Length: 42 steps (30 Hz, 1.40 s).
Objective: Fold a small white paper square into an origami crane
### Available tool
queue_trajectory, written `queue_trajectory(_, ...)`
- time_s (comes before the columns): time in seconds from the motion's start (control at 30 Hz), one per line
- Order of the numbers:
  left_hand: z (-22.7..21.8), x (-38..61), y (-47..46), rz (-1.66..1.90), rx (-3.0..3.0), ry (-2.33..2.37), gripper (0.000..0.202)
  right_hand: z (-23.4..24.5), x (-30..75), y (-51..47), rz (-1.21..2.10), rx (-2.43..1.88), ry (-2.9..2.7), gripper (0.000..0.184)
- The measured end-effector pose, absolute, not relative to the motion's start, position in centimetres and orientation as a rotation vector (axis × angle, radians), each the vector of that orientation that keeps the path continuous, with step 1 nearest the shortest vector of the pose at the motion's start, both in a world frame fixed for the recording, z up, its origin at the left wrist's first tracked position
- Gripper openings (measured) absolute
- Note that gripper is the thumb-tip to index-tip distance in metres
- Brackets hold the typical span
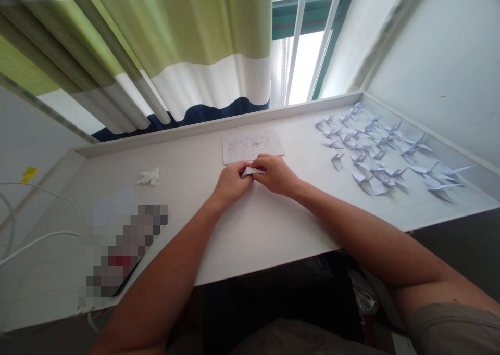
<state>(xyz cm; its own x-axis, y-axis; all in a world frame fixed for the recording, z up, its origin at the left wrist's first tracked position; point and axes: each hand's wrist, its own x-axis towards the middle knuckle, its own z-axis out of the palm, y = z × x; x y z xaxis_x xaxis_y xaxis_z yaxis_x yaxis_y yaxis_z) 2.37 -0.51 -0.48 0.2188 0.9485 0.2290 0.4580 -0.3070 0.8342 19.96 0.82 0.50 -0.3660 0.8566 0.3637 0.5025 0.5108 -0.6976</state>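
Note:
A small piece of folded white paper is pinched between my two hands above the middle of the table. My left hand grips its left side, fingers closed. From the right, my right hand closes on the same paper, its fingertips touching or almost touching those of the left. Only a pale triangular part of the paper shows; the rest is hidden by my fingers. Just behind my hands lies a booklet or pad with printed or handwritten marks, too small to read.
Many folded paper cranes stand spread over the right of the white table. A crumpled white tissue lies at the left, beyond a blurred-out long object. White cables run at the far left. A low ledge and curtain border the back.

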Motion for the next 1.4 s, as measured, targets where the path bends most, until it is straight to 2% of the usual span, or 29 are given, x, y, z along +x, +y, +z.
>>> queue_trajectory(0.37,0.0,2.7,-0.9,1.062,1.806,1.227,0.031,0.4,20.2,0.8,0.698,-1.123,-1.926,0.013)
queue_trajectory(0.63,-0.2,2.4,-0.7,0.992,1.576,1.228,0.01,0.0,20.5,1.3,0.911,-1.145,-1.875,0.01)
queue_trajectory(0.87,-0.2,2.4,-0.6,1.008,1.572,1.268,0.02,-0.4,20.4,1.5,1.145,-1.133,-1.714,0.01)
queue_trajectory(1.03,0.3,1.8,-0.7,0.943,1.805,1.425,0.01,-0.4,20.3,1.4,0.946,-1.078,-1.811,0.01)
queue_trajectory(1.13,0.5,1.8,-0.8,0.899,1.93,1.429,0.015,-0.4,20.2,1.2,0.862,-1.027,-1.879,0.013)
queue_trajectory(1.27,0.2,1.9,-0.5,1.007,1.717,1.318,0.011,-0.4,20.3,1.4,0.832,-1.039,-1.866,0.004)
queue_trajectory(1.4,-0.2,1.9,-0.2,1.085,1.499,1.242,0.026,-0.6,20.4,1.6,0.91,-1.154,-1.776,0.012)
